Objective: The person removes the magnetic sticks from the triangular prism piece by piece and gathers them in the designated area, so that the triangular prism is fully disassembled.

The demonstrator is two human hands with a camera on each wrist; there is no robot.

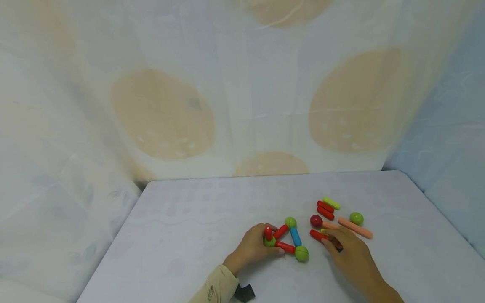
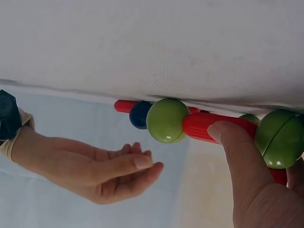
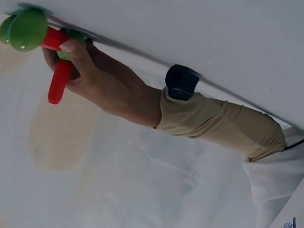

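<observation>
Hands apart: left hand [image 1: 251, 248] pinches an upright red rod [image 1: 268, 232] on a rod-and-ball triangle [image 1: 289, 242] mid-surface, right hand [image 1: 350, 252] rests loosely on loose rods [image 1: 354, 227]; light, rigid, probably slippery pieces, best gripped along rods.

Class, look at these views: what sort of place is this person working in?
Probably a makeshift indoor play or recording corner: a white table hemmed by a draped sheet with pale orange ovals, and magnetic rod-and-ball toys between both hands.
</observation>
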